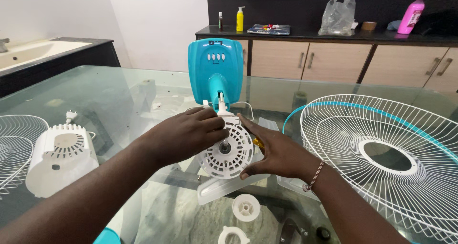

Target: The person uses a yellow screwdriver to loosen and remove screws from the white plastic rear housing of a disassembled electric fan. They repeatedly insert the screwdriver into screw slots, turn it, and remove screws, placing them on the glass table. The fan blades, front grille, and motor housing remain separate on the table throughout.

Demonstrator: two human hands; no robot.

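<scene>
A white fan motor housing with vent slots and a centre shaft lies on the glass table, joined to a turquoise fan base that lies behind it. My left hand grips the top left rim of the housing with curled fingers. My right hand presses flat against its right side, fingers spread along the rim. A yellow tool handle shows just under my right hand.
A white wire fan guard with a turquoise rim lies at the right. A white motor cover and another guard lie at the left. Two white plastic nuts sit near the front. Cabinets with bottles stand behind.
</scene>
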